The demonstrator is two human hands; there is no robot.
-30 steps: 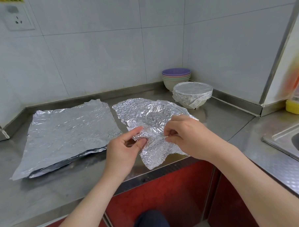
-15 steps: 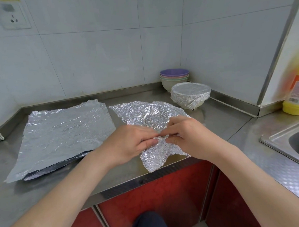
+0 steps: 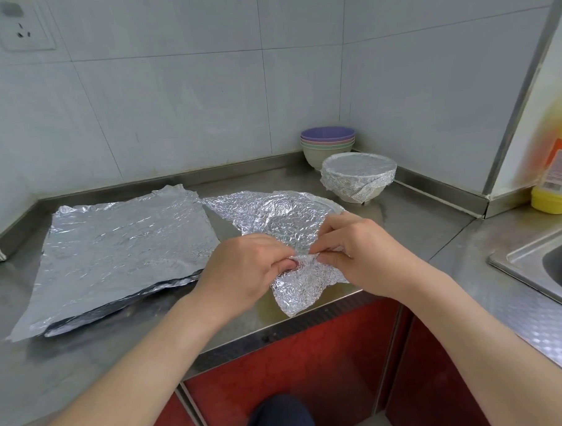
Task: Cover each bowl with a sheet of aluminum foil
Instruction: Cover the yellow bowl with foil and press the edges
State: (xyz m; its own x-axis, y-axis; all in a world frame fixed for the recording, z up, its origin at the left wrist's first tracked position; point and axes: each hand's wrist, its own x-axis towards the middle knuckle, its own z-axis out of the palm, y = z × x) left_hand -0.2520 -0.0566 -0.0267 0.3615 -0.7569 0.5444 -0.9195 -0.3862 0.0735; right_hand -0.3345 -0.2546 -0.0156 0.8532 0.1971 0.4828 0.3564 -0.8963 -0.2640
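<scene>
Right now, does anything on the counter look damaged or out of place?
Yes. The foil sheet pinched by the left hand and right hand is badly crumpled, unlike the flat foil stack beside it, and its near corner droops at the counter front edge. The covered bowl has a loose foil flap on its side.

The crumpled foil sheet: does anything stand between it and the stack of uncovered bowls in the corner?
Partly. The foil-covered bowl stands before the stack of bowls, toward its right, hiding part of the lowest one. From the crumpled foil sheet, the stack's left side looks open.
</scene>
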